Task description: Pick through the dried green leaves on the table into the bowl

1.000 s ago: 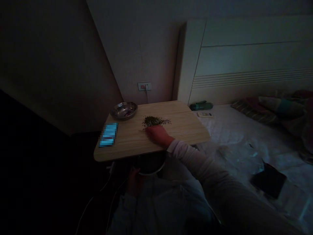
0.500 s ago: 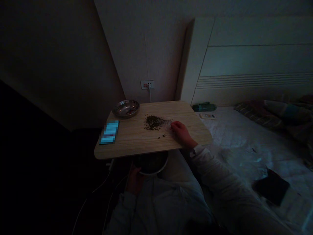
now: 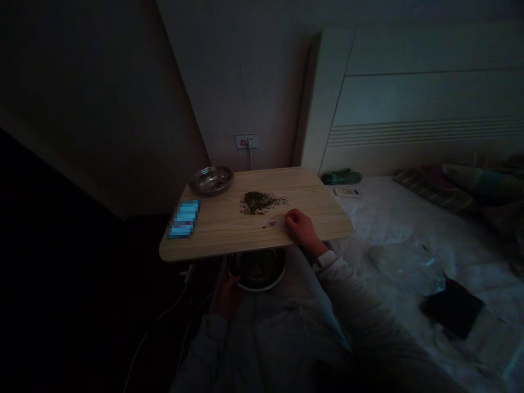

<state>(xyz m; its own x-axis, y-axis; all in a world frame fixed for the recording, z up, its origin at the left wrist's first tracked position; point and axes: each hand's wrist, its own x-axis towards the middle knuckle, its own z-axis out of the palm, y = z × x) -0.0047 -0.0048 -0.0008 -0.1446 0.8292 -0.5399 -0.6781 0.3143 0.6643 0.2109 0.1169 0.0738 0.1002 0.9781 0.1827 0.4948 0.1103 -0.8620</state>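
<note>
A pile of small dark green grains [image 3: 256, 202] is spread on the wooden tabletop [image 3: 221, 237], thinning out toward the right. Just below it, my right hand [image 3: 302, 230] rests low over the board, fingers pinched on a clear, thin piece of plastic [image 3: 278, 220]; its exact kind is too faint to make out. Beside the plastic lie a few stray grains [image 3: 265, 227]. Under the table's front edge, my left hand [image 3: 228, 295] grips the left rim of a round bowl [image 3: 262, 288] on my lap. Dim light obscures what the bowl contains.
At the table's back left stands a shiny metal bowl [image 3: 212, 182], with a lit phone [image 3: 184, 219] in front. On the bed to the right are a green bottle [image 3: 341, 177], a remote control [image 3: 347, 192] and a dark item [image 3: 453, 307]. A cable hangs from the wall socket [image 3: 246, 141].
My right hand has moved slightly toward me with the clear plastic, from the pile's right edge to the stray grains. The lap bowl shows a little farther right.
</note>
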